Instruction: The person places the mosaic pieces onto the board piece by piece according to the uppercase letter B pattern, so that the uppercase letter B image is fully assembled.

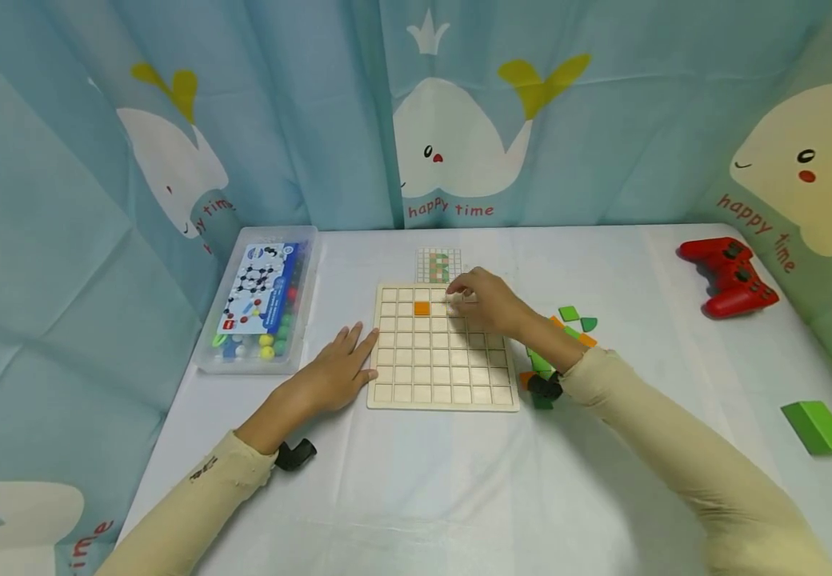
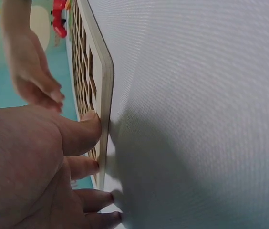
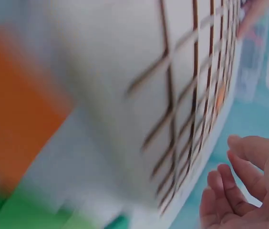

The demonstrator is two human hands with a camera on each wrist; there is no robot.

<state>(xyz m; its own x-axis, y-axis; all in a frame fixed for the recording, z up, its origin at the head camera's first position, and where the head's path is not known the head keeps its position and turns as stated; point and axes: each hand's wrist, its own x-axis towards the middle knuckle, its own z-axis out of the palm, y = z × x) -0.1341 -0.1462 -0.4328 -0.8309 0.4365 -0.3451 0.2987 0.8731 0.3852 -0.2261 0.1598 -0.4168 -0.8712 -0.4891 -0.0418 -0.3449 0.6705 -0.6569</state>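
A wooden grid board (image 1: 445,406) lies on the white table, with one orange square tile (image 1: 422,308) in a cell of its upper part. My left hand (image 1: 335,370) rests at the board's left edge, fingers spread, thumb and fingertips against the rim in the left wrist view. Over the board's upper right reaches my right hand (image 1: 491,304), its fingers loosely bent. In the right wrist view, nothing shows between that hand's thumb and fingers (image 3: 224,177). Just behind the board lies a small card with a coloured grid pattern (image 1: 439,264).
Green and orange tiles (image 1: 568,313) are scattered right of the board, partly hidden by the right forearm. A clear plastic box of coloured balls (image 1: 282,364) stands on the left. Farther right are a red game controller (image 1: 729,276) and a green block (image 1: 817,427). Curtains (image 1: 344,120) surround the table.
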